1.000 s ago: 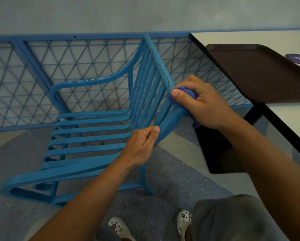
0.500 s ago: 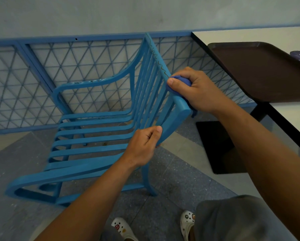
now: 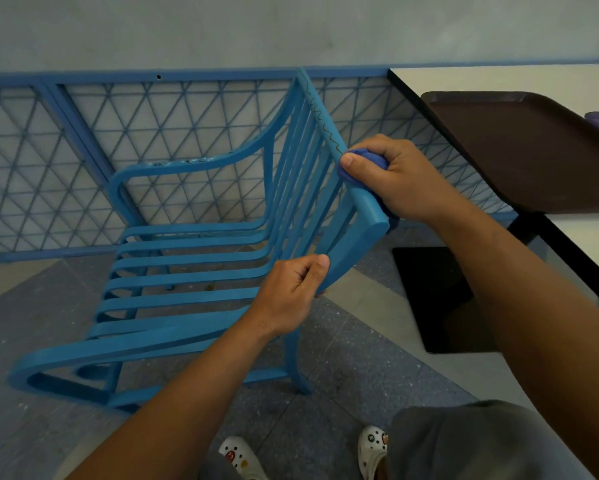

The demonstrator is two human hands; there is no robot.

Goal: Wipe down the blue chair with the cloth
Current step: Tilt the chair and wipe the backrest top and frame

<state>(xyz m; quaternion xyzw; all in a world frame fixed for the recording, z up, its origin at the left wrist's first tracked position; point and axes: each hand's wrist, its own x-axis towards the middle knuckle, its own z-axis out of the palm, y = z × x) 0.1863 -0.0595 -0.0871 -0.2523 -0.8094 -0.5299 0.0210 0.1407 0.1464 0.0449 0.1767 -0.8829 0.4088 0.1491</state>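
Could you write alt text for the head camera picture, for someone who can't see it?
A person's right hand presses a bunched blue cloth against the top rail of a blue slatted chair, while the left hand grips the chair's back edge lower down. To the right, a brown tray sits on a white table; blue lattice fencing stands behind.

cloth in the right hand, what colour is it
Dark blue cloth, a deeper shade than the chair; head view.

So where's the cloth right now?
The cloth is bunched in the right hand, pressed against the top rail of the blue chair, right of centre in the head view.
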